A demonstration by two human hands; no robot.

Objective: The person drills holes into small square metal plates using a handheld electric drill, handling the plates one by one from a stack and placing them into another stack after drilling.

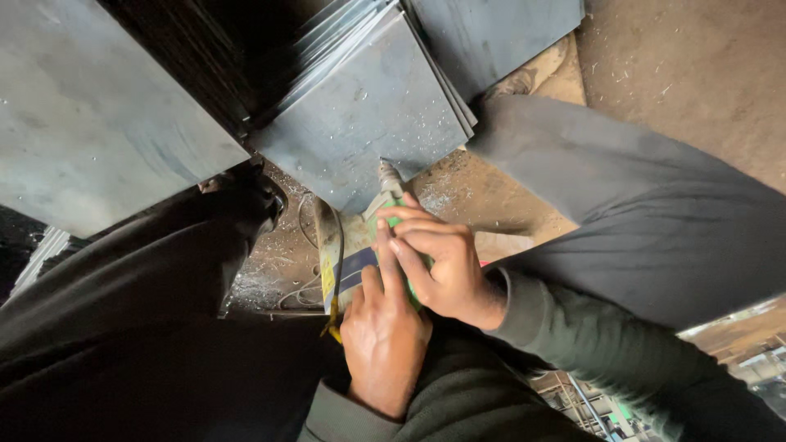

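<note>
Head view is showing a big grey plate (98,115) lying on the far left, well apart from the hands. Just past it, shiny metal chips (258,286) and a thin cord (304,288) are lying on the dirty floor (696,74).

In the middle, the person is holding a power tool (348,245) with a pale and green body. The left hand (383,340) is coming up from below, and its fingers are closing around the back of the tool. The right hand (438,266) is sitting just above it, with its fingers curling tight over the green part. Both hands are gripping, and none of the fingers are spread open.

The tip of the tool is pointing up and is touching the bottom corner of a stack of metal sheets (368,115). The sheets are lying one on top of the other, fanning out a little at the edges.

To do this well, the person is probably needing a firm two-hand hold, a straight tool, and fingers well back from the tip. The cord looks close, so minding it seems wise.

On the right, the person's right leg (639,205) is bending beside the hands.
</note>
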